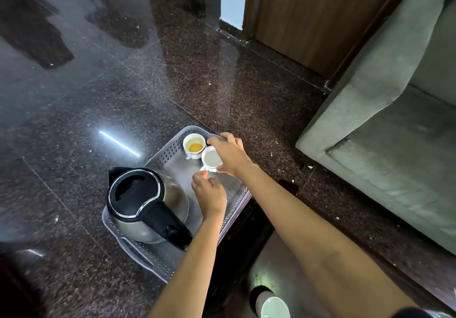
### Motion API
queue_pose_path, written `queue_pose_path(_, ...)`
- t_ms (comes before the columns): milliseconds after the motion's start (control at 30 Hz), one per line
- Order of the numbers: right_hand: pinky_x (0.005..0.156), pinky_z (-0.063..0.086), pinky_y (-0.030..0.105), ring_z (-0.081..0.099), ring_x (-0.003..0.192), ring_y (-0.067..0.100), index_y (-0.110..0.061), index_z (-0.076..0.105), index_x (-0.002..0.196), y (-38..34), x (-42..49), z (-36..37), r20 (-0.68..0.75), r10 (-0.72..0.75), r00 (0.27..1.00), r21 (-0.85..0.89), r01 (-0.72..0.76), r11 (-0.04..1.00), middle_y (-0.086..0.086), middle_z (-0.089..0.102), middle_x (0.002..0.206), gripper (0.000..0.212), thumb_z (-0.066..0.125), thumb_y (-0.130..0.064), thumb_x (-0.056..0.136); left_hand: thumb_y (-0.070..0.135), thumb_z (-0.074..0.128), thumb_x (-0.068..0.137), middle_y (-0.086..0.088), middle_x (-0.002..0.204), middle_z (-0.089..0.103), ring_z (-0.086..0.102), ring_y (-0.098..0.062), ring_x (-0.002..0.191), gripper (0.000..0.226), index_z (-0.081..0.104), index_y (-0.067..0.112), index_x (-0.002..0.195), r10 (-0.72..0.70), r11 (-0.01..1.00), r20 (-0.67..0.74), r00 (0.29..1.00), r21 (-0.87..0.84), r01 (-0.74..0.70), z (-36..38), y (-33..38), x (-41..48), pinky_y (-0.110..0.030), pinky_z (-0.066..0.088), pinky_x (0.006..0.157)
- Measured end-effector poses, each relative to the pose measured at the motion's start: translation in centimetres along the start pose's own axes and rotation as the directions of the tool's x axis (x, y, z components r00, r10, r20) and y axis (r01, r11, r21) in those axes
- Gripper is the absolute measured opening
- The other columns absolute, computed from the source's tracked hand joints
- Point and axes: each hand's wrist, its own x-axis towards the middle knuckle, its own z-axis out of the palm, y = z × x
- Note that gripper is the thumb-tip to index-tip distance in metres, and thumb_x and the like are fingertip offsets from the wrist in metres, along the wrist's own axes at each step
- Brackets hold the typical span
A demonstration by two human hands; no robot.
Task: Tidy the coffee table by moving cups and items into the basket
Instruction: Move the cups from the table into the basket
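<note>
A grey perforated basket (160, 154) lies on the dark floor. Inside it stand a steel electric kettle (138, 199) with a black lid and a white cup (194, 146) holding an orange residue. Beside that cup is a second white cup (210, 157), empty inside. My right hand (229, 154) grips this second cup from the right, fingers curled over its rim. My left hand (209, 194) pinches the cup's small handle from below. Whether the cup rests on the basket floor I cannot tell.
A dark coffee table (278, 263) edge runs under my arms at the bottom, with a round white-rimmed container (271, 305) on it. A grey-green sofa (385, 130) fills the right side. A wooden door (315, 16) stands at the back. Polished dark floor (98, 95) spreads left.
</note>
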Motion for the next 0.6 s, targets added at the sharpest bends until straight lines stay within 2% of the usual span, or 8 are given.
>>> queue_pose_path(133,0.108,0.023,0.041,0.02,0.136,0.027,-0.019,0.036,0.14,0.1,-1.7,-0.4,-0.098,0.044,0.994,0.107,-0.033,0.994,0.003,0.045,0.144,0.075,0.074,-0.014,0.075,0.005,0.035,0.096,-0.018,0.136,0.048,0.047,-0.034,0.123,0.03,0.045,-0.001,0.124,0.048,0.999,0.007,0.999,0.005,-0.048,-0.4,0.4,-1.0,-0.032,0.033,0.095)
queue_pose_path(267,0.107,0.026,0.039,0.024,0.133,0.026,-0.018,0.038,0.139,0.4,-4.7,-0.6,-0.178,0.066,0.982,0.151,-0.039,0.988,0.002,0.041,0.143,0.066,0.069,-0.017,0.081,0.002,0.035,0.096,-0.019,0.135,0.048,0.045,-0.031,0.124,0.031,0.044,-0.003,0.125,0.111,0.994,0.021,0.994,-0.001,-0.111,-0.7,0.7,-3.0,-0.025,0.03,0.092)
queue_pose_path(400,0.108,0.025,0.038,0.025,0.133,0.025,-0.017,0.037,0.139,0.9,-8.8,-0.4,-0.182,0.097,0.978,0.166,-0.067,0.984,0.003,0.039,0.144,0.067,0.069,-0.017,0.081,0.003,0.036,0.095,-0.019,0.131,0.049,0.047,-0.031,0.122,0.029,0.045,-0.004,0.122,0.139,0.99,0.019,0.99,-0.039,-0.138,-1.0,0.8,-6.0,-0.027,0.033,0.092)
queue_pose_path(600,0.108,0.028,0.036,0.03,0.13,0.028,-0.014,0.039,0.14,2.1,-16.6,0.9,-0.191,0.122,0.974,0.168,-0.089,0.982,0.006,0.041,0.141,0.063,0.066,-0.017,0.083,-0.002,0.037,0.093,-0.025,0.125,0.051,0.048,-0.034,0.117,0.027,0.047,-0.009,0.118,0.217,0.976,0.028,0.976,-0.019,-0.217,-1.3,-1.6,-11.7,-0.018,0.031,0.083)
